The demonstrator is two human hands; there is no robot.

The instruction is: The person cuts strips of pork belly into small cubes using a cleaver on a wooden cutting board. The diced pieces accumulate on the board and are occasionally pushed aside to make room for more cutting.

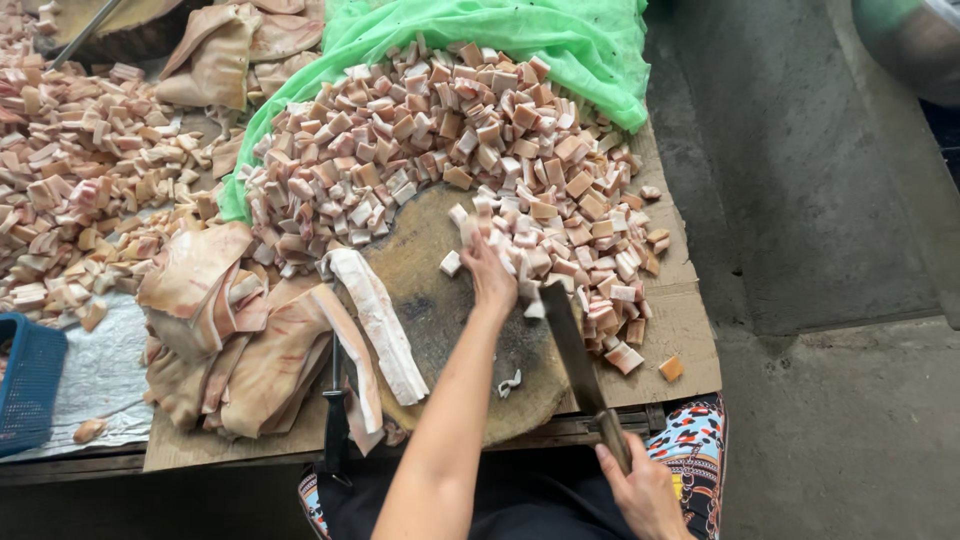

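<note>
The round wooden chopping block point(440, 300) sits at the middle of the table, and everything else lies around it. The left hand point(490, 275) reaches out over the far part of the block, fingers bent and spread on the near edge of the big heap of cut meat cubes point(450, 140); whether it grips any pieces or only pushes them cannot be told. That heap covers the far and right sides of the block and spills onto a green net sheet point(560, 40) behind it. The right hand point(645, 490) is at the near right edge of the block, closed round the handle of a cleaver point(575, 350), whose dark blade lies across the right part of the block, pointing away toward the cubes. A long strip of pork skin point(380, 320) lies on the left part of the block, and a pile of uncut pork skin sheets point(240, 340) rests just left of the block. A dark knife point(335, 410) stands at the block's near left edge. Farther left of the block lie a second spread of cubes point(70, 170) and a blue basket point(30, 380)
</note>
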